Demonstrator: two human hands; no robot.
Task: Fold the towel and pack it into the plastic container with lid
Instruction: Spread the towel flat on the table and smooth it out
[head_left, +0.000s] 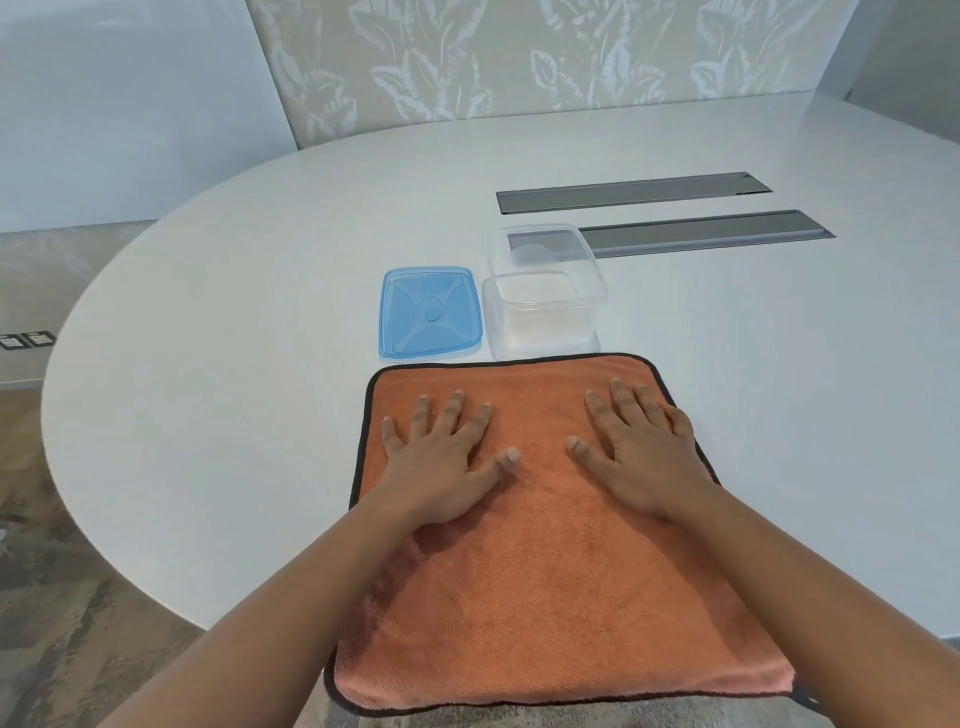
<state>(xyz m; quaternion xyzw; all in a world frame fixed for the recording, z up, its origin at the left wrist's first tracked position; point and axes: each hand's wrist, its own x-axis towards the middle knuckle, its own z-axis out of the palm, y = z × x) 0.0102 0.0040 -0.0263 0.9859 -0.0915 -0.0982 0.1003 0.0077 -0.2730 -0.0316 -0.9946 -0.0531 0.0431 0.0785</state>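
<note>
An orange towel (550, 587) with a dark hem lies flat on the white table, its near edge hanging over the table's front. My left hand (441, 462) and my right hand (641, 457) both press flat on its far half, fingers spread. Just beyond the towel's far edge stands a clear plastic container (545, 293), uncovered and with nothing inside. Its blue lid (430, 312) lies flat on the table to the container's left.
The white round table (234, 395) curves away on the left. Two grey recessed strips (634, 192) run across the table behind the container. A patterned wall stands at the back; floor shows at the lower left.
</note>
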